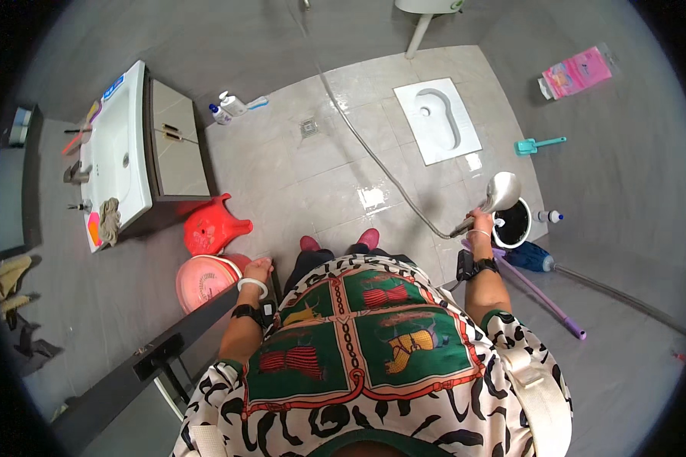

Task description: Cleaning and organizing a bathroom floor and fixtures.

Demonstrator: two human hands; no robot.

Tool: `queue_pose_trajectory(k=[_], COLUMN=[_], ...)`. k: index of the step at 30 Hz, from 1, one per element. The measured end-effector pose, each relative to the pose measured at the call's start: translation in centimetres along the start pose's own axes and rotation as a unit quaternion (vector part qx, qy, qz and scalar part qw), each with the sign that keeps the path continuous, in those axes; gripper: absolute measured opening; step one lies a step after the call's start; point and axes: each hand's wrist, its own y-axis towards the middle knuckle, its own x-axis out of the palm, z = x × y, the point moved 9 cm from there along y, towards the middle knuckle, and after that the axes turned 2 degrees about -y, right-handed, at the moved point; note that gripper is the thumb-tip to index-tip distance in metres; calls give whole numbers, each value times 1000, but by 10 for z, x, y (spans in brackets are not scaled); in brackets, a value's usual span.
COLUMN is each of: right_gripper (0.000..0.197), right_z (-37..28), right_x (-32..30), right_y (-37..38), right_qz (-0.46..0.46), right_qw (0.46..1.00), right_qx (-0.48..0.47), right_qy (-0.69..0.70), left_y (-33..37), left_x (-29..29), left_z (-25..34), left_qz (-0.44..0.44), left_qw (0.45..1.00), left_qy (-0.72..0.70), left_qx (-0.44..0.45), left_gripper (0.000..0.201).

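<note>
My right hand is wrapped round the handle of a silver shower head, held out to the right above a white bucket with dark contents. From the handle's lower end a metal shower hose runs up to the far wall. On the left, my left hand is loosely closed, with nothing seen in it. It is beside the dark door edge and close to a pink-red basin. A red plastic stool sits just beyond the basin.
A white squat toilet is set in the wet tiled floor. Left stands a washbasin cabinet; bottles sit by the far wall. A purple pole, a blue mop and a teal brush are at right.
</note>
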Motion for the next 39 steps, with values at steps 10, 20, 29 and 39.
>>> queue_pose_trajectory(k=[10, 20, 29, 39], right_gripper=[18, 12, 18, 17], right_z=[-49, -13, -71, -143], right_x=[-6, -21, 57, 137], right_y=[11, 34, 29, 29], right_qz=[13, 9, -24, -1], right_qw=[992, 995, 994, 982], right_qx=[-74, -96, -49, -79], right_qy=[97, 8, -96, -173], left_y=[8, 62, 32, 10], left_x=[32, 1, -23, -44], left_z=[87, 141, 488, 802], left_qz=[-32, 69, 113, 183], left_qw=[997, 991, 878, 709], left_qy=[42, 52, 171, 186], left_qx=[58, 103, 433, 656], left_gripper=[18, 51, 50, 53])
